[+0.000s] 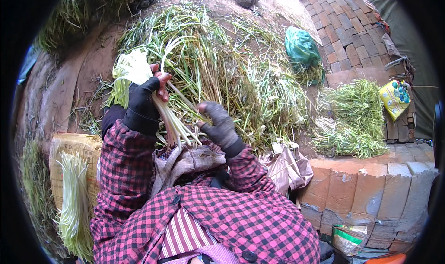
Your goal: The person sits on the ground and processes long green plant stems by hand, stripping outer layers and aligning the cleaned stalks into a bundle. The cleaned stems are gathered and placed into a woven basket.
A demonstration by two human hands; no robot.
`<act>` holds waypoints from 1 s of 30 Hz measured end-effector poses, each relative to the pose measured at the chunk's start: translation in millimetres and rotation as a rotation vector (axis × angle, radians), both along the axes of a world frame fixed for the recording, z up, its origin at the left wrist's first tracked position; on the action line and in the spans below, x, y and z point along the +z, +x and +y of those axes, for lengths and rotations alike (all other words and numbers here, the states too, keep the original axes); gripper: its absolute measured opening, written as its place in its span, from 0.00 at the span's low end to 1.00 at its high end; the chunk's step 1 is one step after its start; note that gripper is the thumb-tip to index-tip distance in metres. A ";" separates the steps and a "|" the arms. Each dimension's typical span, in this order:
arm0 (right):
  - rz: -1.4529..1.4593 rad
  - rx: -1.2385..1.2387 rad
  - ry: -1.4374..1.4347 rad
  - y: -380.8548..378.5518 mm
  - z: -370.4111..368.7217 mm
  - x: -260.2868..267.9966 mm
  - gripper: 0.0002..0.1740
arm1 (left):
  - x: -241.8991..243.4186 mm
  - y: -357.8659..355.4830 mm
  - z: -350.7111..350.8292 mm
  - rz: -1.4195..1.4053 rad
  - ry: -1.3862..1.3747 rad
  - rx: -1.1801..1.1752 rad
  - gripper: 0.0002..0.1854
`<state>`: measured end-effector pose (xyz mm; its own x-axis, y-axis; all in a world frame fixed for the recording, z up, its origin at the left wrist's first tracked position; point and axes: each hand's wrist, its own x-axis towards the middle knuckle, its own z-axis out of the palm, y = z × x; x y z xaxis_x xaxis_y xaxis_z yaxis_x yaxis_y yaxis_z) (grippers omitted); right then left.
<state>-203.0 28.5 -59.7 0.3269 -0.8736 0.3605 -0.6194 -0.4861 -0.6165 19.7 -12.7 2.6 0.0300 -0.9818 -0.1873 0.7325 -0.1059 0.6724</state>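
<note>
My left hand (147, 91), in a black fingerless glove, is closed around a bundle of long pale leafy stalks (134, 67). Their leafy ends fan out past the knuckles, and the white lower ends (174, 119) hang toward my lap. From the left fingertips a single stalk (182, 96) slants toward my right hand (219, 121). That hand wears a dark fingerless glove and is motion-blurred. Its thumb and a finger are near the stalk's end, but the grip is unclear. Below the hands, a greyish cloth (194, 159) covers my lap.
A broad heap of green and dry stalks (208, 69) lies ahead. Trimmed pale stalks (73, 201) rest on a yellowish package (92, 147) at left. To the right are a green bag (302, 48), a leafy pile (354, 118), a yellow bag (395, 97) and a low brick ledge (347, 184).
</note>
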 end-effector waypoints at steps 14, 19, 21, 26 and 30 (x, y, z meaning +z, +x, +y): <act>-0.509 0.096 0.682 48.7 19.4 43.7 0.06 | 16.0 -4.3 12.8 -0.272 -0.029 -0.406 0.22; -0.370 -0.072 0.424 31.0 -6.9 19.4 0.06 | 7.9 5.7 7.0 -0.073 -0.140 0.089 0.17; -0.015 -0.368 0.389 17.4 -28.4 3.8 0.13 | 5.2 13.3 2.4 0.122 -0.084 0.205 0.08; 0.032 -0.389 0.692 18.8 -51.4 -19.2 0.13 | 2.6 18.0 3.0 0.270 -0.072 0.065 0.06; -0.528 -0.179 0.675 11.7 -41.2 18.4 0.03 | 4.5 13.5 5.6 0.200 -0.073 0.018 0.08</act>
<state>-191.3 -12.7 -41.3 0.1010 -0.9773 -0.1864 -0.2037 0.1630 -0.9654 33.1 -7.1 7.1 0.0168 -0.9926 -0.1201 0.8534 -0.0483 0.5191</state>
